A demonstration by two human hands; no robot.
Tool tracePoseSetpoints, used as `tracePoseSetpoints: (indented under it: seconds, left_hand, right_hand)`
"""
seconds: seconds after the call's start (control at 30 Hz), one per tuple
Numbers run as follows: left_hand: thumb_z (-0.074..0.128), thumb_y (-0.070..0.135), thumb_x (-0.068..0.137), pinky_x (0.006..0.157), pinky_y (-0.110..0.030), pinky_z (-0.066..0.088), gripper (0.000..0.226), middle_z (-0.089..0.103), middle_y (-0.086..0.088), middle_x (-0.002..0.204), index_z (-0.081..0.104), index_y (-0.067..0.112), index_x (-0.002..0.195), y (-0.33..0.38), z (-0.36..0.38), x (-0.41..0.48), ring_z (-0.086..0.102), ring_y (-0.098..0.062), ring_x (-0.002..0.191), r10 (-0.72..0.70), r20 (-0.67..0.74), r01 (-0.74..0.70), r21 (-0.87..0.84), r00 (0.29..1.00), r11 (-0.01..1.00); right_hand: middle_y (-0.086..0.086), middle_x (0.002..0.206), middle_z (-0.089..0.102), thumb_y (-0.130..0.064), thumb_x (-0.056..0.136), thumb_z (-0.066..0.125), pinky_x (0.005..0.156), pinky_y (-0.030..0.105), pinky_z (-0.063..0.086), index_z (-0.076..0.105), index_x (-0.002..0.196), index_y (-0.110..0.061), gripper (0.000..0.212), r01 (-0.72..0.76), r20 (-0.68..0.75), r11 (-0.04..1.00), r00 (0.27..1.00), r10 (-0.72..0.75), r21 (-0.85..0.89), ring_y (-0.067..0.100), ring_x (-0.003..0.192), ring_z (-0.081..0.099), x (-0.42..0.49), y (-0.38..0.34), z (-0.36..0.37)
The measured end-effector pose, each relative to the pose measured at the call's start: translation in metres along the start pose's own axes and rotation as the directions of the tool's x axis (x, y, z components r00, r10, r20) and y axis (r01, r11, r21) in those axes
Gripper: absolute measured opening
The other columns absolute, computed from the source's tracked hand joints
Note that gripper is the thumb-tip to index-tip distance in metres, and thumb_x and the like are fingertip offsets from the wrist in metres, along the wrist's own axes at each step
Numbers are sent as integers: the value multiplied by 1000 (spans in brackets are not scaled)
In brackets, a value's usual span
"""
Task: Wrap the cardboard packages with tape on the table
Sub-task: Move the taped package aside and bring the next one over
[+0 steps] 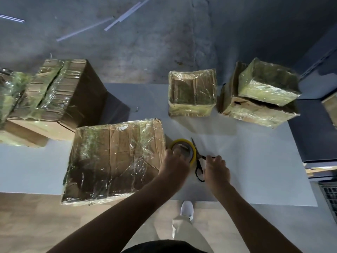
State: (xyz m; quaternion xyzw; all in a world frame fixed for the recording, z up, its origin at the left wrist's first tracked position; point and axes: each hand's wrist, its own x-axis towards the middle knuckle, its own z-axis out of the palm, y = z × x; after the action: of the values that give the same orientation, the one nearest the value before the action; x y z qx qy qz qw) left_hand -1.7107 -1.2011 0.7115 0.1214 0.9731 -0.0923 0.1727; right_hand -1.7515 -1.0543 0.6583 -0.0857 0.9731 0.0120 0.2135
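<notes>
A large flat cardboard package (116, 157) covered in shiny clear tape lies at the near edge of the white table (255, 161). Right of it sits a yellow tape roll (185, 143). My left hand (173, 165) grips the roll's near side, fingers curled into its core. Black-handled scissors (197, 159) lie just right of the roll, blades pointing away. My right hand (217, 168) is over the scissor handles with its fingers curled on them.
A small taped package (192, 92) stands at the table's far edge. Two stacked taped packages (260, 95) sit at the far right. A big partly taped box (54, 99) stands at the left. Wooden floor and my white shoe (187, 209) lie below the table.
</notes>
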Motion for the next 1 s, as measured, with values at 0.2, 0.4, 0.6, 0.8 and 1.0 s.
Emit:
tracePoseSetpoints:
  seconds: [0.2,0.4,0.6,0.8,1.0]
  left_hand:
    - [59,20,89,101,-50,30,31,62,-13,117,61,8,118,10,5,12,48,-32,112,-48,139,35,95,989,995]
    - [61,14,87,91,-41,39,33,60,-13,117,59,4,118,14,7,22,50,-31,111,-17,74,13,49,997,999]
    - [58,5,87,80,-36,46,39,52,-16,122,50,1,125,19,4,28,53,-30,108,-72,56,75,-63,996,995]
    - [50,3,92,74,-35,51,34,54,-16,118,46,0,125,26,12,23,60,-30,103,-126,62,134,-159,990,978]
    - [59,0,86,76,-35,50,39,59,-15,116,49,2,124,23,14,28,59,-29,105,-112,24,115,-190,993,975]
  right_hand:
    - [10,80,61,-11,75,75,57,33,46,61,97,-9,26,72,-105,990,991,-84,-120,27,72,61,1,10,2]
    - [4,111,59,-14,96,41,82,31,45,49,121,-14,26,76,-85,982,992,-92,-175,23,103,58,10,22,-5]
    - [4,113,57,-26,95,46,82,31,45,45,125,-16,31,-18,-51,989,999,11,-148,21,105,56,16,41,-7]
    - [9,119,48,-51,86,56,87,36,46,34,137,-16,66,21,41,997,999,-18,-76,26,109,51,8,31,9]
    - [11,116,49,-37,92,51,85,37,48,40,130,-11,47,-68,59,996,996,65,59,28,108,53,13,23,5]
